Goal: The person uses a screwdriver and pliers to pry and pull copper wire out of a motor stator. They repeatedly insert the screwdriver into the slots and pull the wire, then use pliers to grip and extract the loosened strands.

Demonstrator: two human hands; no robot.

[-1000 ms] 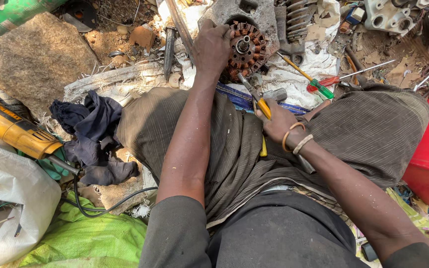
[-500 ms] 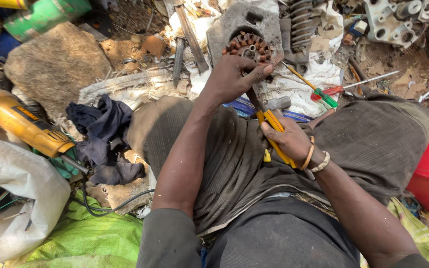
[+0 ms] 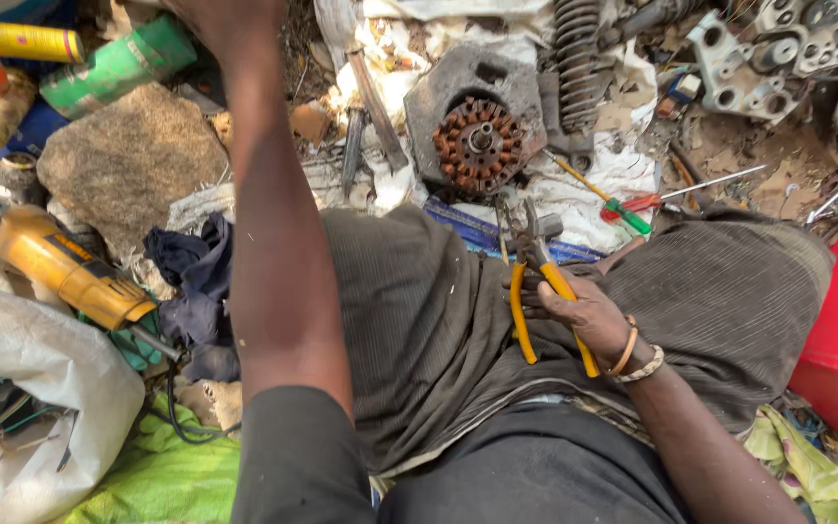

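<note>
Head view | left hand (image 3: 230,15) leaves rusty copper-wound stator (image 3: 478,144), fingers unseen, cannot tell | right hand (image 3: 574,309) grips yellow-handled pliers (image 3: 535,281), now back over lap

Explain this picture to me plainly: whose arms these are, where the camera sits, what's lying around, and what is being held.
The camera sits on a person's head and looks down at their own lap and arms. The right hand holds yellow-handled pliers over the lap. The left hand reaches up to the top edge, mostly out of view, so what it touches cannot be told. Ahead on a white cloth lies a rusty wound stator in its grey housing, with a coil spring and a screwdriver beside it. At left are a stone and a yellow power tool.
</note>
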